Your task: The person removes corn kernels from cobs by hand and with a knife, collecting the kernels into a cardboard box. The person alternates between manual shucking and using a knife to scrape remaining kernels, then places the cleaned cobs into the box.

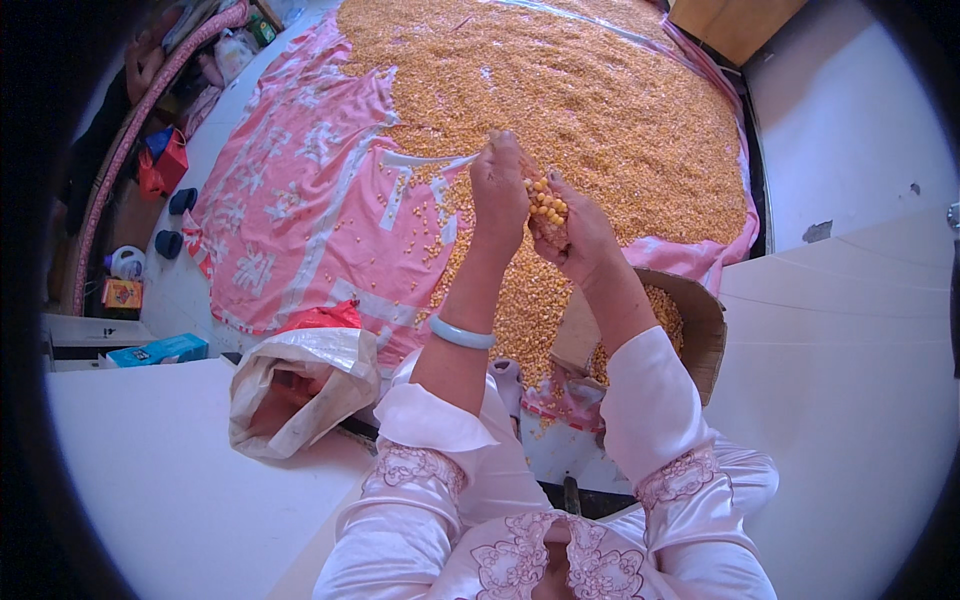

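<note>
My right hand (589, 232) is closed on a partly shelled corn cob (549, 206), with yellow kernels still set in part of it. Pressed against the cob from the other side is my left hand (500, 180), its fingers curled; whether it grips a second piece is hidden. Both hands are held up over loose corn kernels (525, 307), which are spread on a pink and white patterned cloth (300, 172). Below my right forearm stands an open cardboard box (701, 322) with corn in it. A pale bangle (461, 332) circles my left wrist.
A white woven sack (300, 397), its mouth open, is at my left. A wooden furniture piece (731, 26) borders the corn at the back right. Dark slippers (182, 200), a red bag (163, 165) and a detergent bottle (126, 263) are on the left. A white wall (847, 135) rises right.
</note>
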`<state>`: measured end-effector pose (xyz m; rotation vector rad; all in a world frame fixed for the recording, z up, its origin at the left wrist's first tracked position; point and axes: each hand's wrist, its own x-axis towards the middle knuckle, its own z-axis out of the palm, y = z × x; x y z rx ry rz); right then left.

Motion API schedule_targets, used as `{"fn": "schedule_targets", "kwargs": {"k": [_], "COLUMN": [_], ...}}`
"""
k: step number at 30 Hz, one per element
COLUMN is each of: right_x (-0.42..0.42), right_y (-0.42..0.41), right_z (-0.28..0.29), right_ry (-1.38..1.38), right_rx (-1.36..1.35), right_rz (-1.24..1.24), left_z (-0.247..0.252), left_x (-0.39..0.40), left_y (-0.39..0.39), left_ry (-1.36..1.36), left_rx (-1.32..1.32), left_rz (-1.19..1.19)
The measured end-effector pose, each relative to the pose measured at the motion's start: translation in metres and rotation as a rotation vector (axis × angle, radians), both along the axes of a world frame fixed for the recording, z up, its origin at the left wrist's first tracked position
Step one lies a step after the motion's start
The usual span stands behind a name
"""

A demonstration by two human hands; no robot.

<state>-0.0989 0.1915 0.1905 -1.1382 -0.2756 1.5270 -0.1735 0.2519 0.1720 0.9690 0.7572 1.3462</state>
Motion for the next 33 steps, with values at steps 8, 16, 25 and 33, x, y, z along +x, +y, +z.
{"fn": "schedule_targets", "kwargs": {"k": [8,16,25,33], "right_x": [-0.007,-0.009,-0.008,-0.009], "right_y": [0.006,-0.003,-0.001,-0.017], "right_z": [-0.006,0.004,-0.006,-0.005], "right_ry": [-0.629,-0.420,-0.297,-0.352], "right_rx": [0.206,0.124,0.196,0.175], "right_rz": [0.035,0.006,-0.054,0.125], "left_z": [-0.002,-0.002,-0.004,-0.005], "left_x": [-0.002,-0.004,-0.005,-0.009], "left_y": [0.004,0.003,0.003,0.009], "left_ry": [0.052,0.022,0.046,0.033], "left_rx": [-0.022,-0.089,-0.027,-0.149], "left_rz": [-0.039,-0.020,-0.066,0.077]}}
